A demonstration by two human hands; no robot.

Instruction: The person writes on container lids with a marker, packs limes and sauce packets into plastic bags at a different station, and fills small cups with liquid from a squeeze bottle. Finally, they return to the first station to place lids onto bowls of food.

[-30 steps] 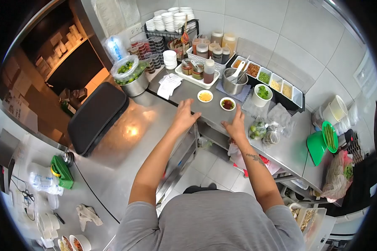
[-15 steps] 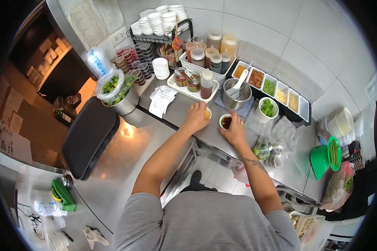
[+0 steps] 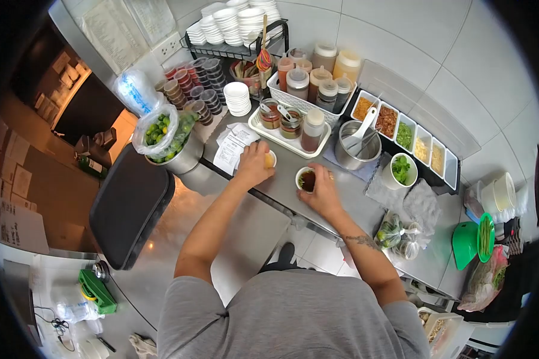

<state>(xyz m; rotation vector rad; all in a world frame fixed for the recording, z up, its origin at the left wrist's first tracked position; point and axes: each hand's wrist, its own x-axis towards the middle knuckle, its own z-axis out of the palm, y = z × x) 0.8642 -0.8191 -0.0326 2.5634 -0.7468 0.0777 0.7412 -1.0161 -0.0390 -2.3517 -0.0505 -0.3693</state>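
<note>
My left hand (image 3: 254, 164) is closed around a small white cup (image 3: 271, 159) of yellowish sauce, close to the printed receipts (image 3: 230, 149) on the steel counter. To its right, my right hand (image 3: 323, 194) grips another small white cup (image 3: 305, 179) with dark sauce and a bit of green in it. Fingers partly cover both cups. Just behind them, a white tray (image 3: 290, 145) carries two spoon-topped jars (image 3: 290, 124) and a squeeze bottle (image 3: 312, 130). A metal pot (image 3: 358, 149) with a white-handled utensil (image 3: 367, 122) stands behind my right hand.
At the back, a white basket (image 3: 339, 116) holds several sauce bottles. Topping containers (image 3: 413, 134) line the wall beside a cup of green leaves (image 3: 400, 170). Bagged limes (image 3: 157, 133) sit in a metal pot at left, near a black tray (image 3: 132, 206). Plastic bags (image 3: 398, 233) lie at right.
Both hands have moved left along the counter with their cups, my left hand coming up to the receipts. The camera view has shifted slightly.
</note>
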